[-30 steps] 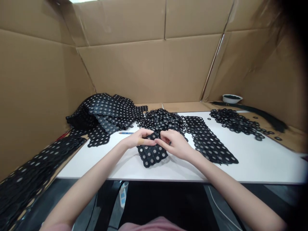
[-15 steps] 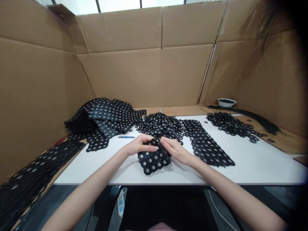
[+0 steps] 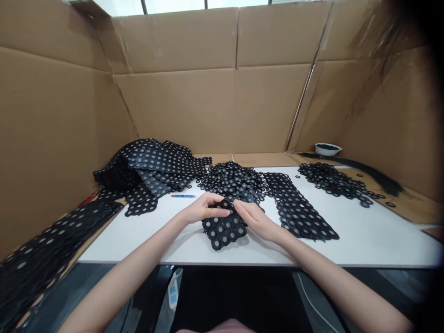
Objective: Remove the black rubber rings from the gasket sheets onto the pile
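Observation:
Between my hands is a small black piece made of joined rings, its round holes showing pale. My left hand grips its upper left edge, thumb lying across the front. At the upper right edge, the fingers of my right hand are pinched together on the same piece. Whether a thread or a loose ring is in that pinch is too small to make out. Just behind my hands rises a heap of loose black rings. A longer strip of joined rings lies flat to the right.
Large folded ring sheets are piled at the back left, with more strips along the left edge. A blue pencil lies left of my hands. Scattered rings, a black strand bundle and a white bowl are at right.
The ring piece has turned slightly and its lower left corner has shifted a little to the right. Both hands keep hold of it in nearly the same place.

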{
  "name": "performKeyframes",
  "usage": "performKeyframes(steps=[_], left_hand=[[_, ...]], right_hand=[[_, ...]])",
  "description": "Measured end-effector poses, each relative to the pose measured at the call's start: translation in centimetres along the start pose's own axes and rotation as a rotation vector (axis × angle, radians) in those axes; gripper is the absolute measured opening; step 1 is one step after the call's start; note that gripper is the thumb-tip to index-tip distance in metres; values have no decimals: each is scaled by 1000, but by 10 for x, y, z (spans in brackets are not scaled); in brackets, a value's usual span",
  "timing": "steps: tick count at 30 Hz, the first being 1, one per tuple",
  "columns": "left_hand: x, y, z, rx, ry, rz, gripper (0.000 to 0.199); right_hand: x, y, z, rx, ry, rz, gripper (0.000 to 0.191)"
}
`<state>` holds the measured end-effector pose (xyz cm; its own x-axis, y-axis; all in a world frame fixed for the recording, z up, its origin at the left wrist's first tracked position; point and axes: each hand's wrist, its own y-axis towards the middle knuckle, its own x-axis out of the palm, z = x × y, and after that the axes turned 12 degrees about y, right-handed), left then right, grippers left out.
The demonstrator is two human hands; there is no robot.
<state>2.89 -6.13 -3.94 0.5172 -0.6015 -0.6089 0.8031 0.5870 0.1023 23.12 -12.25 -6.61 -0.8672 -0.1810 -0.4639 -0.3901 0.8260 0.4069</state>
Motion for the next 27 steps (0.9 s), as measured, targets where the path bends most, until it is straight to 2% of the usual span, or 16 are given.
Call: performKeyframes(steps=[4, 11, 14, 16, 19, 21, 23, 27], left_hand=[[0, 0, -2, 6, -19, -3, 33], [0, -1, -2, 11, -82, -15, 29], [-2, -4, -2, 1, -112, -34, 28], [-4, -7, -2, -10, -131, -51, 28], [-7, -11, -5, -36, -164, -78, 33], [-8, -12, -7, -52, -182, -68, 35], [-9, -11, -10, -63, -190, -46, 37], [-11, -10, -12, -68, -186, -12, 39]], right_hand=[[-3, 0, 3, -14, -44, 13, 39], [-10, 5, 3, -151, -249, 36, 31], [-20, 8, 4, -160, -266, 53, 35], [-35, 11, 8, -135, -291, 150, 39], [-68, 24, 18, -73, -386, 406, 40], [-85, 38, 28, -49, -479, 508, 40], [-90, 55, 40, -43, -564, 491, 38], [-78, 81, 62, -8, -658, 347, 40]])
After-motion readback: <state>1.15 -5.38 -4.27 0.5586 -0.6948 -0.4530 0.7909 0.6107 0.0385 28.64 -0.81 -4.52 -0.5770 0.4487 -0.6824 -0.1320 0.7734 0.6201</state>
